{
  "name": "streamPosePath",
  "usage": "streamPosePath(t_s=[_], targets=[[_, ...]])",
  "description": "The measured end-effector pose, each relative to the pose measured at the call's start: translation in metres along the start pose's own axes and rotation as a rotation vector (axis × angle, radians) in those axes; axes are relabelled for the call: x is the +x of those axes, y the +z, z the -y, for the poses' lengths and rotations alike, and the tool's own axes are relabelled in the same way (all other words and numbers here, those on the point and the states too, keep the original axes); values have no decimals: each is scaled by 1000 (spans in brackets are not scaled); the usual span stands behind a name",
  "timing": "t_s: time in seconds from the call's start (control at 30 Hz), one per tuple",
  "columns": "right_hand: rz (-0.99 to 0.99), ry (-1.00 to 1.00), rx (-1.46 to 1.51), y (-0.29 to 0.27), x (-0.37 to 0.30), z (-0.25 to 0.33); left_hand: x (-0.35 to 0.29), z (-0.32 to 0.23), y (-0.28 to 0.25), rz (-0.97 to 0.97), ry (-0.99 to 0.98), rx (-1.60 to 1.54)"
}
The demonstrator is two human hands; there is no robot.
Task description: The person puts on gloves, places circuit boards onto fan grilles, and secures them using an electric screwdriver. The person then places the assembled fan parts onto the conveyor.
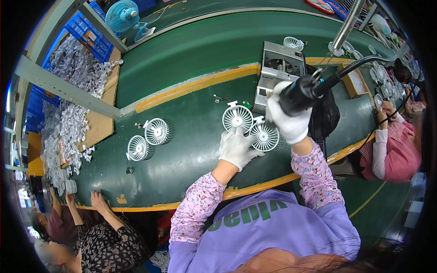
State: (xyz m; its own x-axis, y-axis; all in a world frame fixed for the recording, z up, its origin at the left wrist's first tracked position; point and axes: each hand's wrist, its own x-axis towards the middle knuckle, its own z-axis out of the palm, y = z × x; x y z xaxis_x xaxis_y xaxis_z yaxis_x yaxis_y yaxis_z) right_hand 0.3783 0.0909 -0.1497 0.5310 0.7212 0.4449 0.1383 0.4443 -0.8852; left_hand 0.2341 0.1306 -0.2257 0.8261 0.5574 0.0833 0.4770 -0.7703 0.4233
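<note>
My left hand point(236, 148), in a white glove, rests with its fingers spread against two round white fan grilles. Its fingertips lie on the lower rim of the left grille point(237, 117); its thumb points toward the bottom of the right grille point(265, 138). My gloved right hand point(287, 118) is wrapped round a black powered screwdriver point(298, 96) hanging from above, just up and right of the grilles. Whether its tip touches anything is hidden by the hand. A small green circuit board point(246, 104) lies beside the left grille.
Beyond the screwdriver stands a metal fixture point(273, 73). Two more fan grilles point(156, 131) lie to the left on the green bench. White parts are heaped at far left point(68, 100), near a blue fan point(123, 16). Co-workers sit left point(109, 236) and right point(396, 150).
</note>
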Motion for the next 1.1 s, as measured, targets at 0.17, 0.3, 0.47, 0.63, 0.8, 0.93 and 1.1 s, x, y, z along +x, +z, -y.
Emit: streamPosePath(t_s=[0.17,0.3,0.47,0.63,0.8,0.93,1.1], targets=[[82,-2,-88,11,-28,-11,2,0,2,-42,13,-23],[118,-29,-234,12,-31,-22,0,1,2,-86,17,-28],[232,-36,-271,11,-30,-25,0,2,2,-110,14,-35],[164,12,-73,5,-25,-17,-1,-2,-7,11,31,11],[-110,-80,-36,-15,14,4,-18,1,-3,61,123,-96],[-157,-122,-13,-20,35,-1,-16,-7,-1,140,219,-100],[-108,-102,-74,-14,17,-2,-15,-4,2,135,231,-98]])
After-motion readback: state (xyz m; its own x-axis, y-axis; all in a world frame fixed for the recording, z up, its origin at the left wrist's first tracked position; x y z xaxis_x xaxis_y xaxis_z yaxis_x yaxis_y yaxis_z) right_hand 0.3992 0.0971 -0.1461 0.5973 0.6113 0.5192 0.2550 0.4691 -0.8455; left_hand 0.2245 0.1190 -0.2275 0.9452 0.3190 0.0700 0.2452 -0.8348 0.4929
